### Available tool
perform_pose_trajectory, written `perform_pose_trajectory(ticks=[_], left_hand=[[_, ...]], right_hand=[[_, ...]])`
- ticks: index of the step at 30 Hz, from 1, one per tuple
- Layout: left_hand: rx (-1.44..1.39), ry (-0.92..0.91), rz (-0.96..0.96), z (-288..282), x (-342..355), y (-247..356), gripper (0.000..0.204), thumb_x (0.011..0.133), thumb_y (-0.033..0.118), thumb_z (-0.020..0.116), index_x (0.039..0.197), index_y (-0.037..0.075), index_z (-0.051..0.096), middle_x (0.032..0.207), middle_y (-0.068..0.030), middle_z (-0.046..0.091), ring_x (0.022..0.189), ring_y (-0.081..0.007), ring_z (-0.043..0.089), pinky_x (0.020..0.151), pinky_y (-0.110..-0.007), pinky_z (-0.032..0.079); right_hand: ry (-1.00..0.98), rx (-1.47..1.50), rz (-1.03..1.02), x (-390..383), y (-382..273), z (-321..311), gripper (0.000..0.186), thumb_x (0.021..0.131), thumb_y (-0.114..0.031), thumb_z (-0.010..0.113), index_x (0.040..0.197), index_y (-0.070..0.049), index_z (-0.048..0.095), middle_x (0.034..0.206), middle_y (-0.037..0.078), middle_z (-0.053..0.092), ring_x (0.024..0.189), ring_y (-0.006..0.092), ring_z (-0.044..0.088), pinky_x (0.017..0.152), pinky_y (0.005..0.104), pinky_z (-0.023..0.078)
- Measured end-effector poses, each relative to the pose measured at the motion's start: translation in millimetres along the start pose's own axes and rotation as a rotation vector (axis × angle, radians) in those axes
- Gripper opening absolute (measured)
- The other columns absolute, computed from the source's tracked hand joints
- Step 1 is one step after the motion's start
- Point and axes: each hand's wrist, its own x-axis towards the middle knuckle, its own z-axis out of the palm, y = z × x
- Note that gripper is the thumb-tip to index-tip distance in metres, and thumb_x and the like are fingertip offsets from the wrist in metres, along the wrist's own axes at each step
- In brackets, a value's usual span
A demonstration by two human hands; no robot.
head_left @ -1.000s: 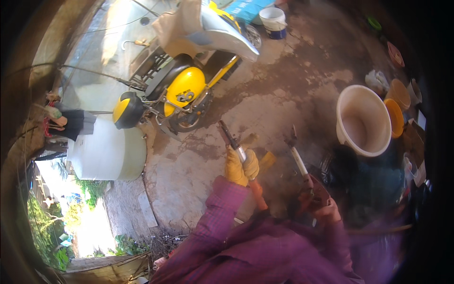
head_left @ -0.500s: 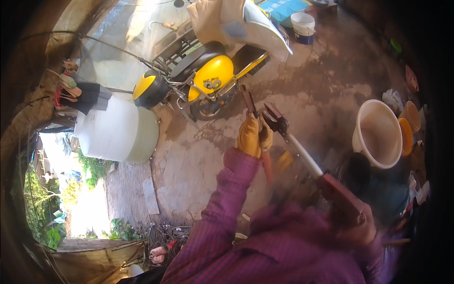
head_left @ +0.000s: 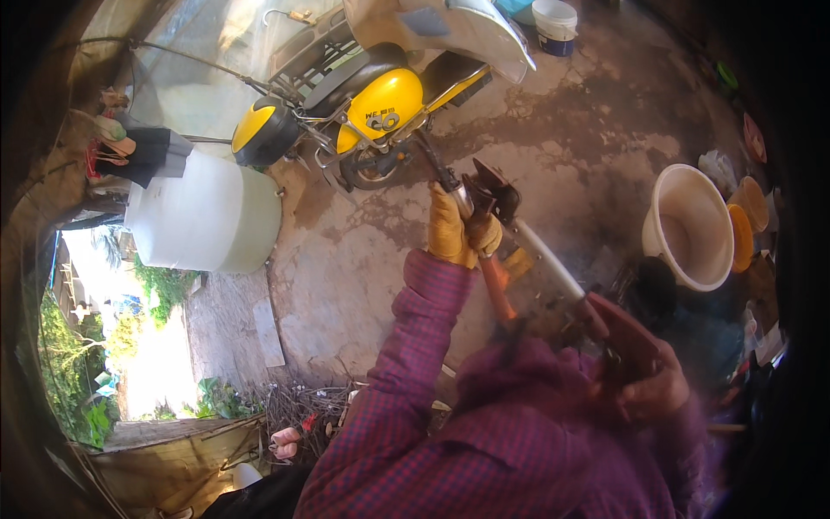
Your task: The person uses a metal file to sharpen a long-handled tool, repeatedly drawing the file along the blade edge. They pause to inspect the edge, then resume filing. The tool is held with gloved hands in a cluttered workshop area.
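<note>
- Patchy, stained concrete floor point(head_left: 346, 303) spread under the scene, with a yellow-and-black scooter point(head_left: 389, 95) at the far left of centre and a pale tank point(head_left: 203, 216) on the left.
- On the right stood a large cream tub point(head_left: 653, 229) with an orange basin point(head_left: 742, 238) just beyond it; a white-and-blue bucket point(head_left: 555, 43) stood at the far side, and a heap of twigs point(head_left: 303, 406) lay near, left of the person.
- The left hand point(head_left: 456, 232), in a yellow glove, had its grip closed around an orange-handled tool point(head_left: 497, 290); the tool's dark end pointed far, its orange handle near.
- The right hand point(head_left: 653, 389), seemingly ungloved, had its grip wrapped around the near end of a red-handled tool point(head_left: 549, 259), whose pale shaft slanted far and left.
- That tool's dark, forked head point(head_left: 499, 192) was just beside the glove and overlapped the other tool in view; whether they touched could not be told.
- The step in hand seemed to be handling both tools together, heads close, above the floor.
- A next move seemed to call for a firm left grip, careful right-hand aim, and gloved fingers clear of the forked head.
</note>
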Motion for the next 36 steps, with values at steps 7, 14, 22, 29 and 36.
perform_pose_trajectory(ticks=[7,14,22,29,36], left_hand=[[-0.074,0.171,-0.001,28.0,-3.7,-0.5,0.088,0.087,0.085,0.055,0.126,0.007,0.067,0.082,-0.0052,0.072,0.047,-0.0157,0.052,0.045,-0.032,0.044],[0.043,0.325,0.094,49.0,-7.4,2.8,0.069,0.097,0.071,0.058,0.110,0.004,0.069,0.082,-0.0020,0.069,0.058,-0.0123,0.062,0.049,-0.027,0.049],[0.332,0.326,0.106,59.9,10.4,10.7,0.079,0.100,0.076,0.045,0.114,0.002,0.067,0.072,-0.0029,0.065,0.044,-0.0094,0.047,0.040,-0.023,0.035],[0.405,0.097,0.080,33.5,13.1,25.8,0.084,0.096,0.078,0.048,0.123,0.000,0.062,0.064,0.0007,0.050,0.043,-0.0094,0.039,0.040,-0.025,0.032],[0.335,-0.039,0.022,9.9,13.9,18.7,0.073,0.098,0.069,0.059,0.126,0.001,0.060,0.064,0.0002,0.051,0.043,-0.0104,0.041,0.042,-0.026,0.035]], right_hand=[[0.198,0.040,-0.084,17.3,78.4,-43.8,0.100,0.080,-0.022,0.088,0.159,0.003,0.032,0.138,0.021,0.059,0.114,0.0274,0.067,0.099,0.0382,0.055],[0.181,-0.535,-0.231,6.8,114.8,-44.9,0.118,0.076,-0.021,0.092,0.165,0.004,0.018,0.156,0.022,0.049,0.143,0.0310,0.049,0.118,0.0381,0.038],[-0.010,-0.435,0.133,33.5,53.2,-42.6,0.107,0.069,-0.001,0.079,0.164,-0.003,0.029,0.122,0.009,0.064,0.110,0.0212,0.062,0.096,0.0304,0.050],[-0.103,-0.517,0.414,13.4,-20.3,-29.9,0.085,0.072,0.001,0.076,0.151,-0.008,0.047,0.101,0.003,0.063,0.087,0.0132,0.061,0.070,0.0284,0.049],[-0.216,-0.440,0.702,-12.2,-57.1,-8.8,0.056,0.073,-0.008,0.081,0.124,-0.005,0.057,0.092,0.004,0.066,0.079,0.0146,0.064,0.066,0.0281,0.051]])
